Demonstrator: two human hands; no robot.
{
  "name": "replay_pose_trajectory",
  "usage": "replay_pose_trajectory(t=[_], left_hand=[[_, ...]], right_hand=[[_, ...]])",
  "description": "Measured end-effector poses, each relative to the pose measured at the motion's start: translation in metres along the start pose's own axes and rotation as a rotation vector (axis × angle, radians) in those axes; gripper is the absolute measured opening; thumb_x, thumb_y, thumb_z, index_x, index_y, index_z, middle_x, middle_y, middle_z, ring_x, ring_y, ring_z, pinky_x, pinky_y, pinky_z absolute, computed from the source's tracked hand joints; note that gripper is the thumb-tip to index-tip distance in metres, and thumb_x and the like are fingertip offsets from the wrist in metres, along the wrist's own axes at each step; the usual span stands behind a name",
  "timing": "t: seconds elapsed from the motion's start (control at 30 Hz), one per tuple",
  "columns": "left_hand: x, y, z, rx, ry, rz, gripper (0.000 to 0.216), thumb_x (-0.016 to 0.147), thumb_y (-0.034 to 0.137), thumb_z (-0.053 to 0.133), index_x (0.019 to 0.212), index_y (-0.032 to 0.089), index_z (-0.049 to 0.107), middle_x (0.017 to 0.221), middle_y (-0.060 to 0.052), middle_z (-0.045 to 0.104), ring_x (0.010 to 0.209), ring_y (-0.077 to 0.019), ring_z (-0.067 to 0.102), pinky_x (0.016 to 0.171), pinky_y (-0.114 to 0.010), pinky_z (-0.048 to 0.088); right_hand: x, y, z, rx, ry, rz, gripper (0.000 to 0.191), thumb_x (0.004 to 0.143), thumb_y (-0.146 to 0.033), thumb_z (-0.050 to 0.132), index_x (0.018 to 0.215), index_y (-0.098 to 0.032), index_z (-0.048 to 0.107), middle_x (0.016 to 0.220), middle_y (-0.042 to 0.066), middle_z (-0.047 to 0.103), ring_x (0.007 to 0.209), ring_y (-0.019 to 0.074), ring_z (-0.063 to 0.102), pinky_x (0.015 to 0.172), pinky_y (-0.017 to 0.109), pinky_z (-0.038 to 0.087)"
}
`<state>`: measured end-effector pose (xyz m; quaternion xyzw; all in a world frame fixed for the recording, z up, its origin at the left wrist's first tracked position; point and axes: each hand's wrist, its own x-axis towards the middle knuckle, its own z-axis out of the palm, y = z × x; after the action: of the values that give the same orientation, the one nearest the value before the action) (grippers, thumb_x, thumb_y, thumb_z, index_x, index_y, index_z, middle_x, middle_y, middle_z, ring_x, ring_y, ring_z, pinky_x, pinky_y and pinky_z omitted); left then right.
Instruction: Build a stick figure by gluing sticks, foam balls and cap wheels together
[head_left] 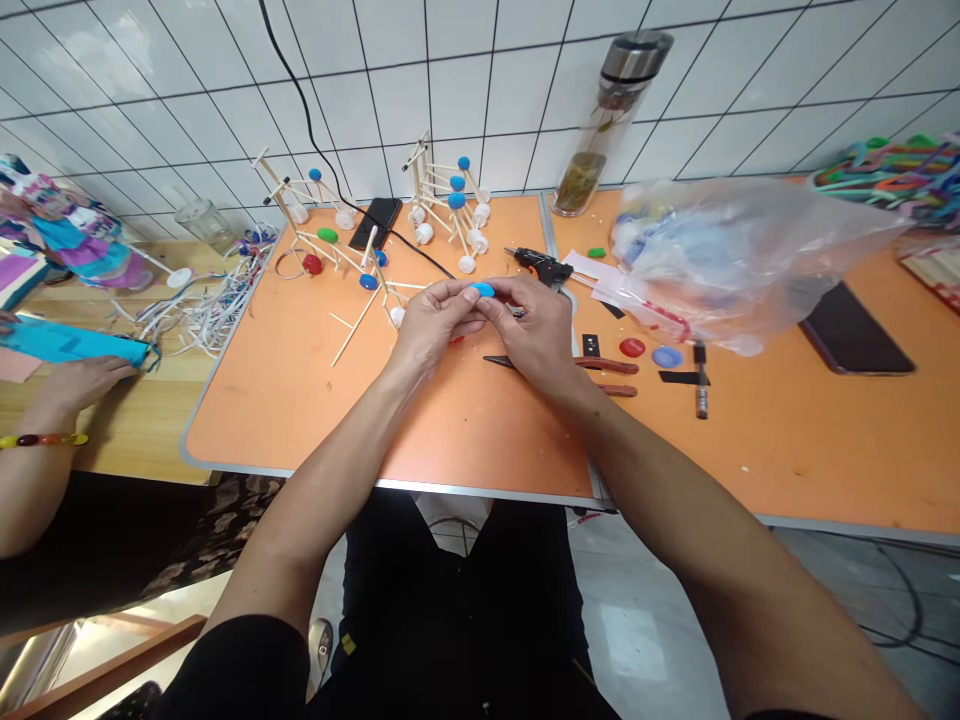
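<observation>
My left hand (440,322) and my right hand (534,325) meet over the orange table, fingers pinched together. Between their fingertips is a small blue rounded piece (482,289), partly covered by the thumbs. A bit of red shows under the fingers, too hidden to name. Just left of my left hand stands a frame of thin wooden sticks (385,280) with blue and white round parts. Pliers with reddish-brown handles (609,364) lie partly under my right hand. Beyond that hand rests a black and orange glue gun (544,266).
More stick frames (450,195) stand near the tiled wall, with a black cable running between them. A tall glass bottle (589,150), a plastic bag (697,250) and a phone (859,330) are to the right. At the left, another person's hand (90,382) rests by blue material.
</observation>
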<state>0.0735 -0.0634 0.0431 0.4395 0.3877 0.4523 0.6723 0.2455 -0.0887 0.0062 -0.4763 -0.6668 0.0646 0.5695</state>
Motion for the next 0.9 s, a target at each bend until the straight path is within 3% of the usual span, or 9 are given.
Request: replay_pose_trajectory(t=[0.2, 0.4, 0.77, 0.9], left_hand=[[0.001, -0.001, 0.001, -0.034, -0.007, -0.018, 0.031, 0.093, 0.040, 0.101, 0.100, 0.019, 0.080, 0.094, -0.002, 0.089, 0.084, -0.0162, 0.087, 0.082, -0.024, 0.069], [0.000, 0.005, 0.006, -0.062, 0.081, -0.134, 0.042, 0.098, 0.056, 0.096, 0.097, 0.019, 0.075, 0.088, -0.005, 0.088, 0.087, -0.0190, 0.089, 0.087, -0.027, 0.071], [-0.002, 0.006, 0.010, -0.066, 0.074, -0.139, 0.033, 0.104, 0.040, 0.092, 0.090, 0.018, 0.072, 0.086, -0.005, 0.087, 0.083, -0.0172, 0.087, 0.086, -0.026, 0.071], [-0.001, 0.002, 0.005, -0.030, 0.055, -0.059, 0.027, 0.104, 0.037, 0.091, 0.094, 0.019, 0.073, 0.089, -0.004, 0.087, 0.082, -0.0155, 0.086, 0.084, -0.025, 0.070]], right_hand=[[-0.001, 0.008, 0.003, -0.011, 0.019, -0.045, 0.040, 0.110, -0.055, 0.077, 0.139, -0.028, 0.083, 0.124, 0.007, 0.089, 0.100, 0.0270, 0.084, 0.098, 0.045, 0.070], [-0.001, 0.005, 0.003, -0.055, 0.031, -0.129, 0.024, 0.110, -0.035, 0.075, 0.129, -0.026, 0.086, 0.119, 0.008, 0.091, 0.106, 0.0294, 0.086, 0.096, 0.045, 0.070], [-0.001, 0.002, 0.000, -0.068, -0.017, -0.117, 0.024, 0.110, -0.034, 0.071, 0.126, -0.025, 0.087, 0.118, 0.008, 0.092, 0.105, 0.0291, 0.086, 0.099, 0.045, 0.069], [0.001, 0.000, -0.003, -0.028, -0.077, -0.046, 0.031, 0.108, -0.038, 0.073, 0.134, -0.025, 0.086, 0.129, 0.010, 0.091, 0.110, 0.0304, 0.087, 0.103, 0.047, 0.070]])
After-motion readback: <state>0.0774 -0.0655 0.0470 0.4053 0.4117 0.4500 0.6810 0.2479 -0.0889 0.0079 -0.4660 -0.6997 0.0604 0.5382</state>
